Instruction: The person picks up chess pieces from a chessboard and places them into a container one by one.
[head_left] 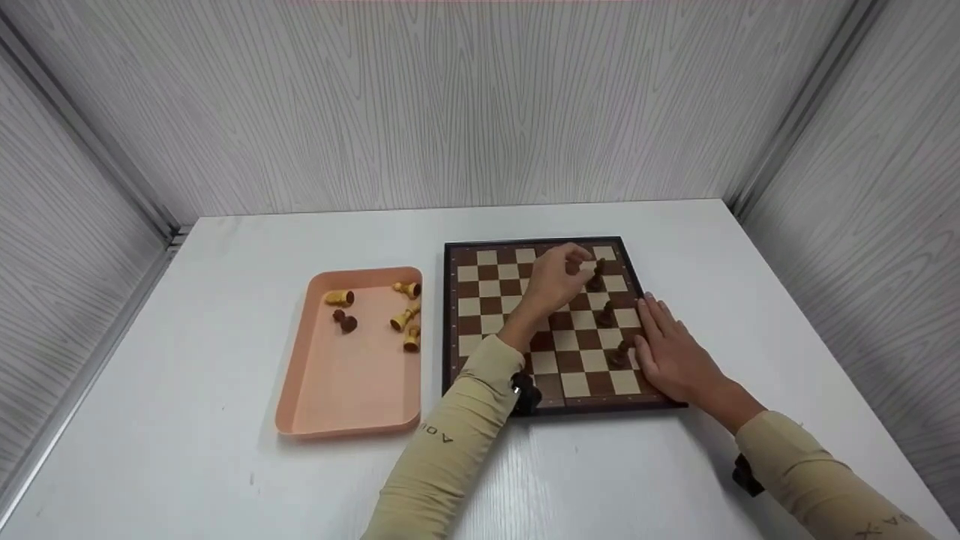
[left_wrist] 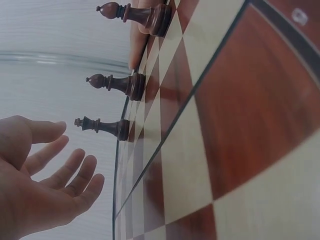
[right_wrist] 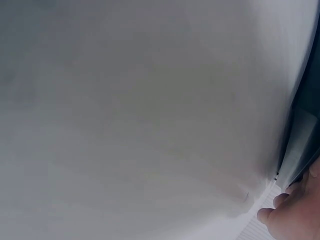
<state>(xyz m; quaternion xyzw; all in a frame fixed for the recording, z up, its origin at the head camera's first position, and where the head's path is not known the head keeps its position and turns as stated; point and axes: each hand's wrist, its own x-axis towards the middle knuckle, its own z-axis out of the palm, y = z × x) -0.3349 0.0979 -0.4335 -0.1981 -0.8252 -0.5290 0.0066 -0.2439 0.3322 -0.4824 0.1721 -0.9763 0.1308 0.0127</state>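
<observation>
A brown and cream chessboard [head_left: 491, 287] with a dark frame lies on the white table. Three dark pieces stand upright along its right side: a king [left_wrist: 102, 126] farthest away, then a bishop [left_wrist: 117, 84], and another bishop [left_wrist: 142, 15] nearest. My left hand [head_left: 556, 279] hovers over the far part of the board beside the king [head_left: 596, 277]. In the left wrist view a gap shows between its loosely bent fingers [left_wrist: 82, 170] and the king, and nothing is in it. My right hand [head_left: 673, 352] rests along the board's right edge, fingers extended, thumb close to the nearest bishop [head_left: 620, 355].
Left of the board is a shallow pink tray [head_left: 352, 390]. Several light pieces and a dark piece [head_left: 345, 322] lie on their sides in it. White wood-grain panels [head_left: 450, 112] enclose the table at the back and sides.
</observation>
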